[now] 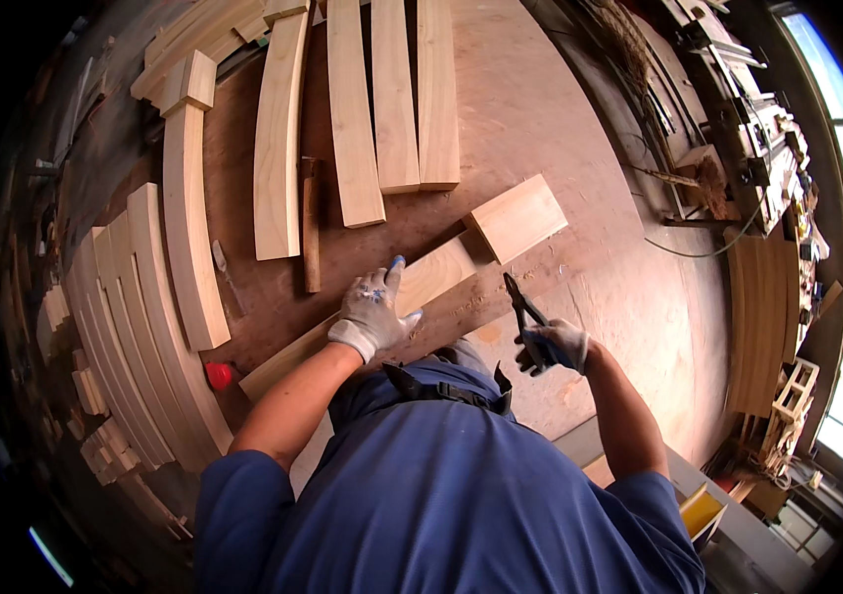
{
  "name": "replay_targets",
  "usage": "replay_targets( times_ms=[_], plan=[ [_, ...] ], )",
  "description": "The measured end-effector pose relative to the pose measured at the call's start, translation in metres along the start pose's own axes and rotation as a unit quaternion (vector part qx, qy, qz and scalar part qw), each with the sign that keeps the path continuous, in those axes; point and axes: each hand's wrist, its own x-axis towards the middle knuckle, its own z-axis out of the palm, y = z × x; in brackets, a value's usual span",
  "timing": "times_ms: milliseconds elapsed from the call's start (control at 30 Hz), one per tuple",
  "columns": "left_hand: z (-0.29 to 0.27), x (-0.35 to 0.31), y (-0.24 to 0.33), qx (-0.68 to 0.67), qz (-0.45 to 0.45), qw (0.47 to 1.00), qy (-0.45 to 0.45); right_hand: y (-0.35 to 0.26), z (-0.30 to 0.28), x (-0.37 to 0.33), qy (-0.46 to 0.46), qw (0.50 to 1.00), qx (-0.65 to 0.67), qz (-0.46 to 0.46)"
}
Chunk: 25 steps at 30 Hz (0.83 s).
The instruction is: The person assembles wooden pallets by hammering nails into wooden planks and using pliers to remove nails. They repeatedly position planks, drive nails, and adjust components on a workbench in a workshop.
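Note:
My left hand [374,309], in a pale work glove with blue fingertips, lies on a long wooden beam [433,275] with its fingers spread. At the beam's far right end sits a thicker wooden block [517,220], with a dark gap or notch beside it. My right hand [558,346], also gloved, is wrapped round a pair of dark pliers [524,305]. The pliers point up and to the left, their tip just below the block and apart from it. Small wood shavings [501,297] lie beside the beam.
Several wooden beams [438,109] lie at the far side of the brown work surface [530,89]. A wooden-handled hammer [312,233] rests between two of them. More beams [149,317] line the left, near a small red object [219,375]. Stacked boards [763,317] stand at right.

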Motion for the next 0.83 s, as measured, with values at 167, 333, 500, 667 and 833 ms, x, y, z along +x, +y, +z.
replay_targets(
  times_ms=[167,333,500,667,833],
  plan=[
    [-0.008,-0.001,0.003,0.014,0.005,1.0,-0.007,0.016,0.012,0.025,0.038,0.997,0.072,-0.005],
    [-0.008,-0.002,0.002,0.014,0.001,1.0,-0.017,0.028,0.032,0.01,0.015,0.991,0.122,-0.048],
    [-0.005,-0.003,0.001,0.022,0.005,1.0,-0.019,0.026,0.04,0.015,-0.023,0.985,0.141,-0.094],
    [-0.012,-0.001,0.003,0.023,0.008,0.999,-0.03,0.037,0.044,0.048,-0.098,0.959,0.263,-0.043],
    [-0.005,-0.003,-0.001,0.024,0.009,0.999,-0.021,0.048,0.047,0.042,-0.123,0.971,0.199,-0.054]
  ],
)
